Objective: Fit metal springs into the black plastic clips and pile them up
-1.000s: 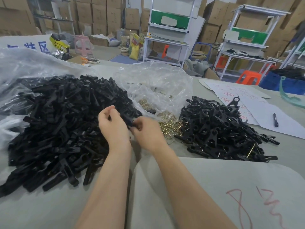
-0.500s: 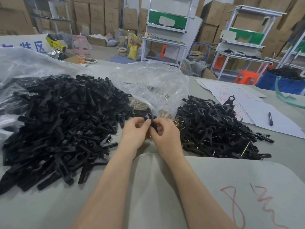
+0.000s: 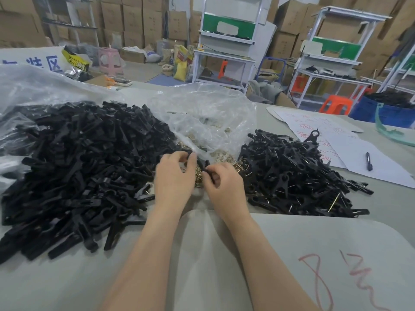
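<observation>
A big heap of loose black plastic clips point(image 3: 85, 167) covers the left of the table. A smaller pile of clips with springs fitted point(image 3: 298, 176) lies on the right. Between them, gold metal springs point(image 3: 224, 157) spill from a clear plastic bag point(image 3: 208, 122). My right hand point(image 3: 224, 187) pinches one black clip point(image 3: 206, 166) over the springs. My left hand point(image 3: 174, 178) hovers beside it with curled fingers, thumb and forefinger close together at the bag's edge; whether they pinch a spring is hidden.
White paper sheets point(image 3: 350, 153) with red writing and a black pen point(image 3: 369, 161) lie at the right. A grey mat point(image 3: 292, 254) with red marks covers the near table. A large clear bag point(image 3: 33, 86) sits behind the left heap. Shelving and cartons stand beyond the table.
Both hands moved right from the big heap to the springs with the clip. My left hand has now drawn slightly apart from the right, which keeps the clip.
</observation>
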The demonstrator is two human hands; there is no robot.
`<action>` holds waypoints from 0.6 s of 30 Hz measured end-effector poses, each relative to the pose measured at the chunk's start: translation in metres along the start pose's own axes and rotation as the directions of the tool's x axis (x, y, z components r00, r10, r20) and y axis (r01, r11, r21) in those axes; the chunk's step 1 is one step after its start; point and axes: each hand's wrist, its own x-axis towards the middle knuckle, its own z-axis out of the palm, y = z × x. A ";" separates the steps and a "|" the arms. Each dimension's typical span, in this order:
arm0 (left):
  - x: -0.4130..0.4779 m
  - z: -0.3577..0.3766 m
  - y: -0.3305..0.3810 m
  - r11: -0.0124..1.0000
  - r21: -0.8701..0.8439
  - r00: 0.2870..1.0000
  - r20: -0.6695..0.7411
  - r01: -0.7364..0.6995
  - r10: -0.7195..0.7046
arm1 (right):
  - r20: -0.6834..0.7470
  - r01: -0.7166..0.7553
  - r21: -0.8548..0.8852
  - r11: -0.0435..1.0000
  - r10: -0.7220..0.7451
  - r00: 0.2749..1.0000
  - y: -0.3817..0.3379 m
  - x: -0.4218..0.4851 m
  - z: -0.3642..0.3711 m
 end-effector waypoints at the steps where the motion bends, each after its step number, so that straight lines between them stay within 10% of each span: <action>1: 0.000 0.002 0.003 0.988 -0.150 0.998 0.059 0.033 -0.025 | 0.018 0.025 -0.024 0.999 -0.024 1.000 0.000 0.000 0.000; 8: 0.006 0.005 0.000 0.882 -0.395 0.964 0.175 0.255 -0.201 | 0.092 0.030 0.078 0.997 -0.037 0.995 -0.002 -0.001 -0.003; 18: 0.001 0.008 0.003 0.879 -0.425 0.938 0.340 0.217 -0.067 | 0.049 -0.263 0.480 0.837 0.274 0.961 0.004 0.008 -0.016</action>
